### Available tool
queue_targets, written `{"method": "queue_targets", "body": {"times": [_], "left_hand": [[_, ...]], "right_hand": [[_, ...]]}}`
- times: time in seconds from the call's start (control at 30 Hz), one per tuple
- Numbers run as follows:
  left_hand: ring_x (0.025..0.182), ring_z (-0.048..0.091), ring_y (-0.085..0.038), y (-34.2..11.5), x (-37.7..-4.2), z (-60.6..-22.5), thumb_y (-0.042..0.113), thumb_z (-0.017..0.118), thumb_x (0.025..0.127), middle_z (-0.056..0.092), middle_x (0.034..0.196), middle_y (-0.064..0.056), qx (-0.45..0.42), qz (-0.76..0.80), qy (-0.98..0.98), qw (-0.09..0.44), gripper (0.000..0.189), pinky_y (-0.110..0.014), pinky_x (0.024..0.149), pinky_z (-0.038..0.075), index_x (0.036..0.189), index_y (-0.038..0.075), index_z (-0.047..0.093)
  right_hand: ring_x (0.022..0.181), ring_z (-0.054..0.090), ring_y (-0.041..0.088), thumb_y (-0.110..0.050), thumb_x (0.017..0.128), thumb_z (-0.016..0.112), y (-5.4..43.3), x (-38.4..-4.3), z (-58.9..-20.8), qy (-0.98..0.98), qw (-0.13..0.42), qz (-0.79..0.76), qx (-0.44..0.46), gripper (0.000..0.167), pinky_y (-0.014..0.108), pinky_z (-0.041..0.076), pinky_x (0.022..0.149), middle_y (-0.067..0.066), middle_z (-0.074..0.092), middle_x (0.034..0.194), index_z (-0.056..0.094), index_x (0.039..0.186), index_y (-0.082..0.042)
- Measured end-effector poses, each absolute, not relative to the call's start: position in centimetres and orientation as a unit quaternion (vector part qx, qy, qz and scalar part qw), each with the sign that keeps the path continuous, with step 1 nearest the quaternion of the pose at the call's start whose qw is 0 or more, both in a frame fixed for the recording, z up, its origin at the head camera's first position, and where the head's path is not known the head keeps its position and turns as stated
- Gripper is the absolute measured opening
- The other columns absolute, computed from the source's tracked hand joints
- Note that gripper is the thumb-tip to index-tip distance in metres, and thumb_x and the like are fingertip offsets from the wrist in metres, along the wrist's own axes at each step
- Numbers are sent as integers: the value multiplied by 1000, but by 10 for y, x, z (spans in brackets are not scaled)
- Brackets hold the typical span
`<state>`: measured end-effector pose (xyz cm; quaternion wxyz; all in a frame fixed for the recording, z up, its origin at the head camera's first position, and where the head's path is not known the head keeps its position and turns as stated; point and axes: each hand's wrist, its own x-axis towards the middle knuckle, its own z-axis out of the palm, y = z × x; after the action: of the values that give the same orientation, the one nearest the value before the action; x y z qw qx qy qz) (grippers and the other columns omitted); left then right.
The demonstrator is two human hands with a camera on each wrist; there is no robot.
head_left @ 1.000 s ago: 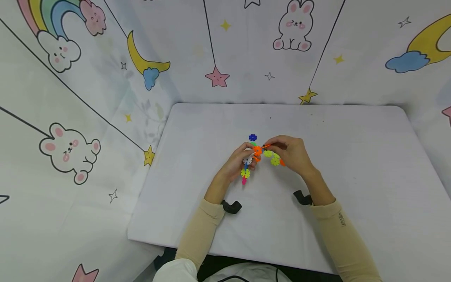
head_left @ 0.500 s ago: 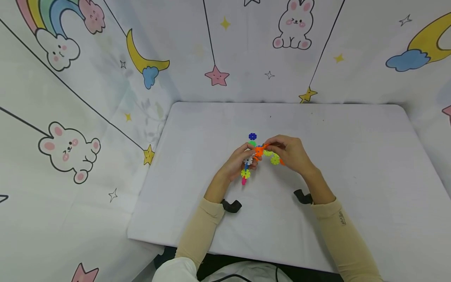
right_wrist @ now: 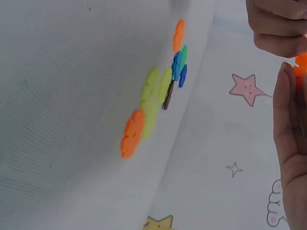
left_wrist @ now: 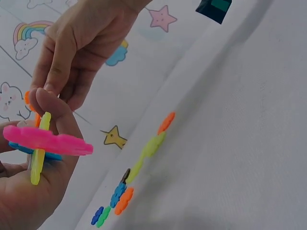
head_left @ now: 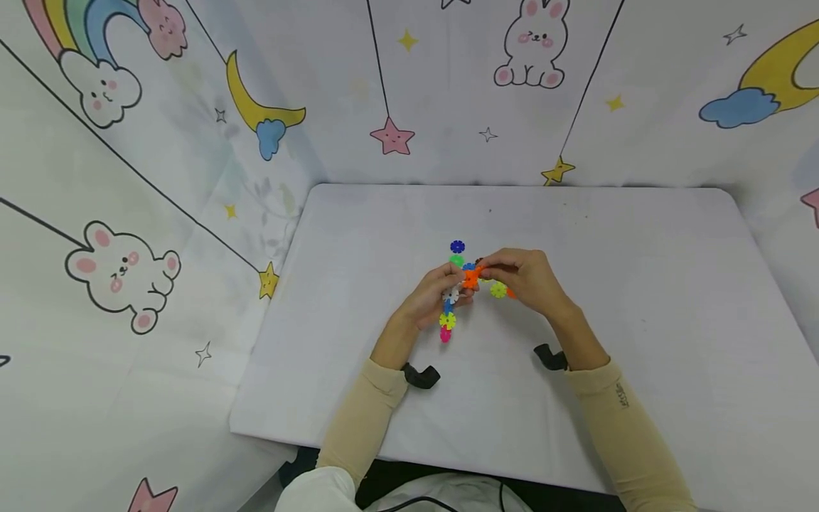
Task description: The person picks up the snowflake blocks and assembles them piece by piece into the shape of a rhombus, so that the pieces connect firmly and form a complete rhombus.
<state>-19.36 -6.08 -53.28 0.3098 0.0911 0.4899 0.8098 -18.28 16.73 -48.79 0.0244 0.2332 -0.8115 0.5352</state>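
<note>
My left hand [head_left: 429,302] holds a chain of notched plastic discs. It runs from a white disc [head_left: 452,294] through a blue one to a yellow disc [head_left: 447,321] and a pink disc [left_wrist: 48,140] at the near end. Orange disc pieces [head_left: 471,279] sit between the two hands' fingertips, partly covered by them. With thumb and fingers my right hand [head_left: 527,277] pinches an orange piece against the chain's far end. Whether the orange pieces are fully slotted together cannot be seen.
Loose discs lie on the white table just beyond the hands: dark blue [head_left: 457,246], green [head_left: 456,260], yellow [right_wrist: 151,98], brown [right_wrist: 168,95] and orange [right_wrist: 133,134]. A patterned cloth wall [head_left: 435,92] stands behind the table. Black straps [head_left: 421,376] hang at the wrists.
The orange piece in my right hand has come down and left against the orange at my left fingertips. The chain's pink end has shifted slightly toward the body.
</note>
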Motion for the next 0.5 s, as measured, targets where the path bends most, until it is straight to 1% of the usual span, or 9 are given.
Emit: {"method": "queue_targets", "body": {"times": [0.17, 0.23, 0.37, 0.5], "left_hand": [[90, 67, -20, -59, -192, -534, 8, 41, 111, 70, 98, -11, 91, 818, 476, 310, 18, -32, 88, 59, 99, 8, 55], [92, 67, -22, -59, -192, -534, 8, 40, 111, 70, 99, -11, 92, 817, 477, 310, 18, -32, 88, 59, 100, 8, 55], [93, 68, -21, -59, -193, -535, 10, 41, 112, 68, 100, -9, 98, 811, 484, 314, 16, -36, 92, 58, 101, 9, 53], [92, 67, -21, -60, -194, -535, 13, 41, 112, 69, 102, -9, 102, 804, 495, 314, 15, -38, 93, 57, 102, 10, 52]], "right_hand": [[88, 76, 22, 1, 89, 79, 169, -183, -490, -810, 15, 539, 232, 19, 20, 59, 79, 6, 77, 101, 80, 106, -7], [88, 76, 23, 2, 88, 79, 169, -183, -490, -809, 14, 540, 232, 20, 20, 59, 79, 6, 77, 101, 80, 106, -7], [88, 76, 26, 4, 88, 79, 170, -183, -489, -806, 13, 543, 235, 22, 19, 59, 78, 8, 77, 101, 80, 106, -6], [89, 75, 26, 1, 89, 79, 172, -185, -490, -811, 13, 538, 231, 21, 19, 59, 79, 6, 77, 102, 81, 107, -8]]}}
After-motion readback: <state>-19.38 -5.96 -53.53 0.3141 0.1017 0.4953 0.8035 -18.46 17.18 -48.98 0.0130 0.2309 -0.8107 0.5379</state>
